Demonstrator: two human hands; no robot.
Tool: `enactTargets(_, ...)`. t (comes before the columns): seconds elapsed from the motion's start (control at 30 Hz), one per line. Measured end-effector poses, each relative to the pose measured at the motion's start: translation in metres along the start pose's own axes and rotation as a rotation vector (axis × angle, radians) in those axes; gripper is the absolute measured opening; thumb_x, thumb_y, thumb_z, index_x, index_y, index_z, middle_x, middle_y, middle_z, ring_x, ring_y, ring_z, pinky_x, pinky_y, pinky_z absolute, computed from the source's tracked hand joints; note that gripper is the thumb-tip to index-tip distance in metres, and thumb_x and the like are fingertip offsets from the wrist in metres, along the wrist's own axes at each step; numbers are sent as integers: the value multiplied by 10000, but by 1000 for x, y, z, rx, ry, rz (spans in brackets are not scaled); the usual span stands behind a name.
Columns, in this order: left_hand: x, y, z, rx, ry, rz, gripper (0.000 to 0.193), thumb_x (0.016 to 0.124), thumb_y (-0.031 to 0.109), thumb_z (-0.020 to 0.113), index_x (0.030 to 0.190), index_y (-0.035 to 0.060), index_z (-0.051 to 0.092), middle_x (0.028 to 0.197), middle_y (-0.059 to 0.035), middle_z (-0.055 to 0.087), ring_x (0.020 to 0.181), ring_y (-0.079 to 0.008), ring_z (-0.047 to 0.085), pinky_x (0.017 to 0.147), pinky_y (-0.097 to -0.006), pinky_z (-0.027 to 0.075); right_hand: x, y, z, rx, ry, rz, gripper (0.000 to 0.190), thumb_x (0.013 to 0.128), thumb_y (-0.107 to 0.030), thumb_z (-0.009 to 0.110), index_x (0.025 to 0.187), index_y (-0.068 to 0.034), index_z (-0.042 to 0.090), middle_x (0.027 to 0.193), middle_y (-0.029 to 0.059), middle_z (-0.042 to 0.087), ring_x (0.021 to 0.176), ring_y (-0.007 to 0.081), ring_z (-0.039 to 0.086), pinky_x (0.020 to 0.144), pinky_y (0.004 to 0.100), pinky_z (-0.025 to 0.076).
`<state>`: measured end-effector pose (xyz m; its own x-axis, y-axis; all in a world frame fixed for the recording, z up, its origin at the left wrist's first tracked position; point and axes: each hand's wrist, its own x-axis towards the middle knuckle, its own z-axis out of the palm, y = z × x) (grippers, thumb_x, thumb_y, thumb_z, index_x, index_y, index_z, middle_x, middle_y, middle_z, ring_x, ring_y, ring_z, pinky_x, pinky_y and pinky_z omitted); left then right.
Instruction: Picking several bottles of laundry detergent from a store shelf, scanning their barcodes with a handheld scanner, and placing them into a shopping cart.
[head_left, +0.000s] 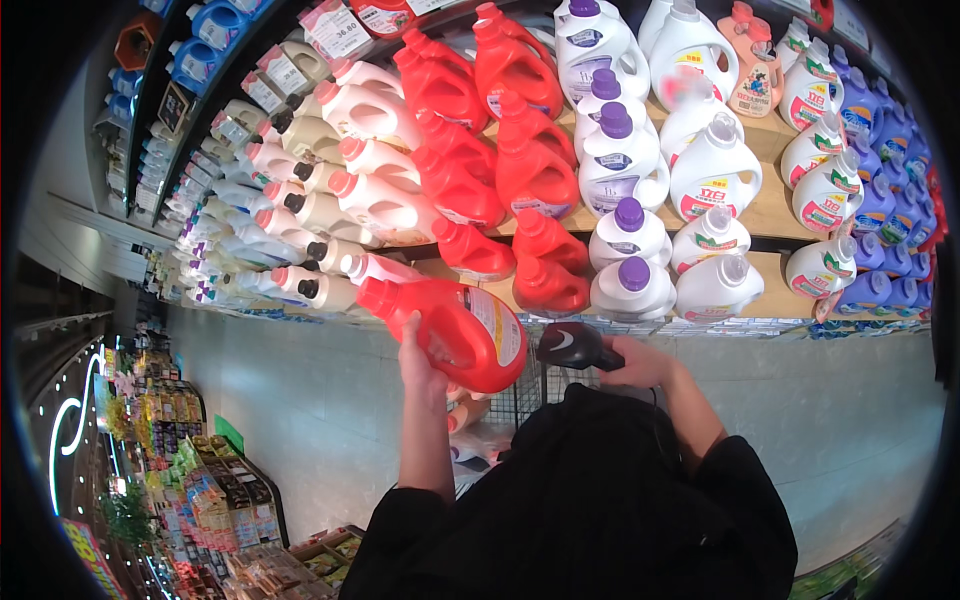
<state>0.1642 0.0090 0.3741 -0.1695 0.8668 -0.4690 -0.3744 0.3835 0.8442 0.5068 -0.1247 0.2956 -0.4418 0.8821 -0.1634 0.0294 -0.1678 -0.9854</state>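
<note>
My left hand (421, 365) grips a large red detergent bottle (469, 334) by its handle side, near the neck. The bottle is tilted, with its red cap to the left and a printed label on its upper right. In my right hand (636, 361) is a black handheld barcode scanner (574, 346), its head turned left towards the bottle. A gap separates the scanner from the bottle. Beneath both hands, a wire shopping cart (529, 390) holds several bottles, partly hidden by my left arm and black clothing.
Ahead, wooden shelves (772, 202) carry rows of red bottles (534, 180), white bottles with purple caps (619, 172), and pink bottles (382, 199). Blue bottles (874, 187) stand at the right. Grey floor (300, 397) stretches to both sides. Packaged-goods displays (232, 487) stand at lower left.
</note>
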Motion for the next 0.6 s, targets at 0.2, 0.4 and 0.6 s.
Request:
enactTargets(0.2,88,-52,-8,-114,179,38,323,935,467,723,980,152,664,632,57,499,526,-102,450,488,-267,369,-23,18,2,-57,167,45,448,845,-97,706,1284,-57,626,845,2,596,743,77,538,663,280,465)
enactTargets(0.4,169,-90,-2,-195,317,20,507,965,419,716,1244,7,619,1060,-104,720,911,-235,724,779,-377,613,-55,30,9,151,272,155,358,826,-36,689,1180,-45,637,870,-40,576,800,73,528,706,271,458)
enactTargets(0.6,218,-110,32,-151,449,101,590,945,390,759,1316,-38,594,1202,-152,686,987,-286,709,843,-430,617,-77,29,22,132,412,186,442,805,13,674,1244,-37,656,999,-22,648,924,71,568,819,258,479)
